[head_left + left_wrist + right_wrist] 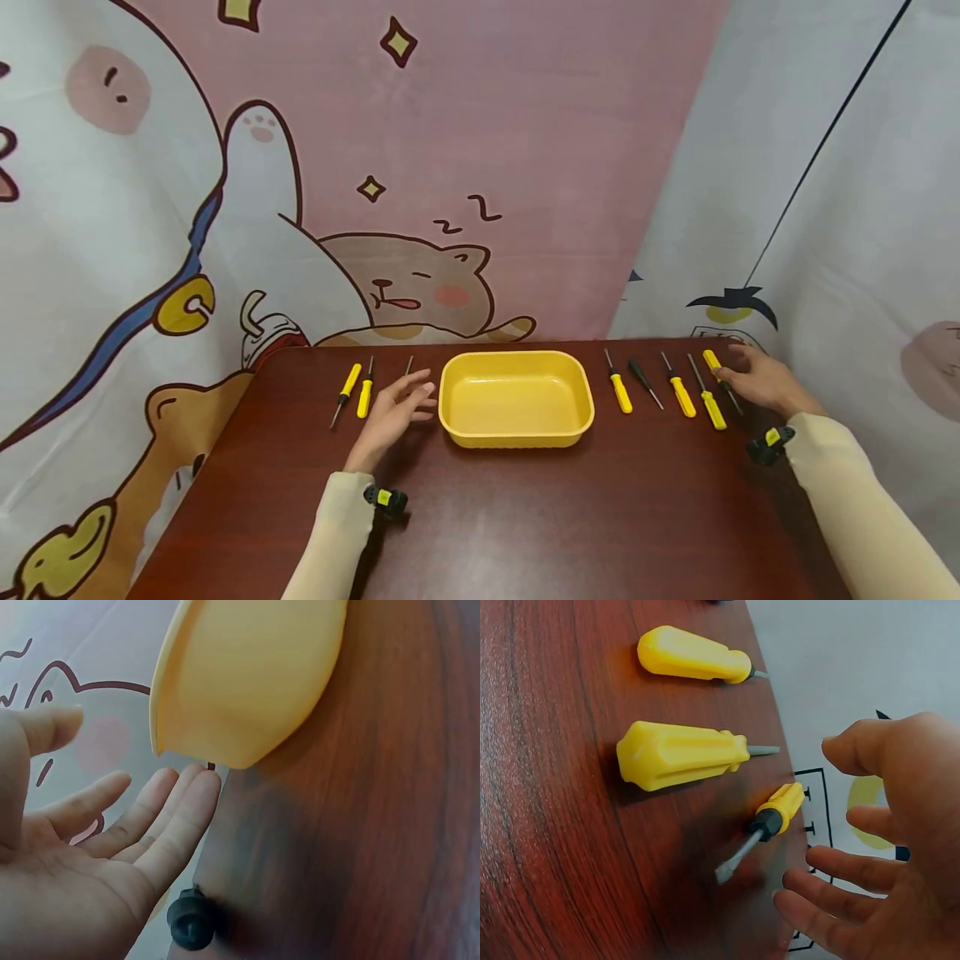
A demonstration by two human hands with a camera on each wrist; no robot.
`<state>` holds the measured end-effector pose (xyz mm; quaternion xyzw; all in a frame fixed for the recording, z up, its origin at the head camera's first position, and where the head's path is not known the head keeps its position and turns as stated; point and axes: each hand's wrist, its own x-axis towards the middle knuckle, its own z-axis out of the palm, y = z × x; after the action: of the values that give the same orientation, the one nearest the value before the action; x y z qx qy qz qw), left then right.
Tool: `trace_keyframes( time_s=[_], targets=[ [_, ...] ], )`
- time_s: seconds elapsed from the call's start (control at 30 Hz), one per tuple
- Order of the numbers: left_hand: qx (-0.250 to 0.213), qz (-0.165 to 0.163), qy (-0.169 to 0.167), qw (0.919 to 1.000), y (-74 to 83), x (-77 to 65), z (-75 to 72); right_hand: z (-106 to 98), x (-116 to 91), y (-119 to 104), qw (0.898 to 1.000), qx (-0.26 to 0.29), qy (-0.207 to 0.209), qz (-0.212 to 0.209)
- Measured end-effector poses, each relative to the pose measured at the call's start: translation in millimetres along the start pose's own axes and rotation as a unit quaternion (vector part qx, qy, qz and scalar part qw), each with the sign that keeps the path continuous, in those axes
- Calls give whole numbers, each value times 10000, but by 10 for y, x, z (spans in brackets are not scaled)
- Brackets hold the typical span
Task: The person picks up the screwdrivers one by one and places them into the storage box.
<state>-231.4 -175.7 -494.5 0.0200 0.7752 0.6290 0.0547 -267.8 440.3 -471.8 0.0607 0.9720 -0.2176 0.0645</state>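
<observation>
My left hand (pixel 392 417) hovers at the left side of a yellow plastic tray (pixel 517 442), fingers loosely extended and holding nothing. Under it lies a mostly hidden tool whose thin metal shaft (pixel 409 364) sticks out; a black rounded end (pixel 191 919) shows in the left wrist view. Over at the far right, my right hand (pixel 765 381) is spread beside a yellow-and-black screwdriver (pixel 712 360). The right wrist view shows that screwdriver's flat tip (pixel 727 870) and a gap between the fingers and its handle. Next to it lies another yellow screwdriver (pixel 713 410).
Left of the tray lie two yellow screwdrivers, one with a black collar (pixel 347 387), one plain (pixel 365 398). To its right are a yellow screwdriver (pixel 621 393), a dark-handled one (pixel 640 373) and another yellow one (pixel 681 395). A printed cloth (pixel 525 167) hangs behind the brown table (pixel 525 517).
</observation>
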Motion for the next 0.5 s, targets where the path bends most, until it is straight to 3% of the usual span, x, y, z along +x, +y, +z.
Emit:
trace_keyframes(
  time_s=[0.5],
  targets=[
    [-458, -443, 259, 9976, 40, 93, 152, 95, 168, 123, 9995, -102, 71, 283]
  ],
)
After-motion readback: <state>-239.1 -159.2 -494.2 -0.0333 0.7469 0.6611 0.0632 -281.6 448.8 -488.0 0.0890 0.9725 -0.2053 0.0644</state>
